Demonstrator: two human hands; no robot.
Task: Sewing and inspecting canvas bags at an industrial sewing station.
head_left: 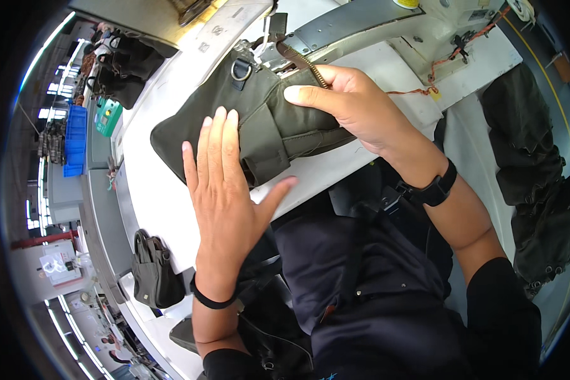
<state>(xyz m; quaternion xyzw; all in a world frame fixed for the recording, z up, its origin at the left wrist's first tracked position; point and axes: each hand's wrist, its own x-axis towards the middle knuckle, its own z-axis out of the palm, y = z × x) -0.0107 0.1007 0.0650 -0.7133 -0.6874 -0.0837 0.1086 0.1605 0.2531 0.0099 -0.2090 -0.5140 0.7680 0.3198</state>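
My left hand (223, 190) lies flat, fingers extended, on the olive bag (259, 126) atop the white table (320, 176); my right hand (364, 111) pinches its far edge, where loosened fingers could let fabric slip.

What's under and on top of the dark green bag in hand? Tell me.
On the bag, the left hand lies with fingers extended; the right hand grips its edge, thumb on top. Under it, a white table shows past its lower edge; anything directly beneath is covered.
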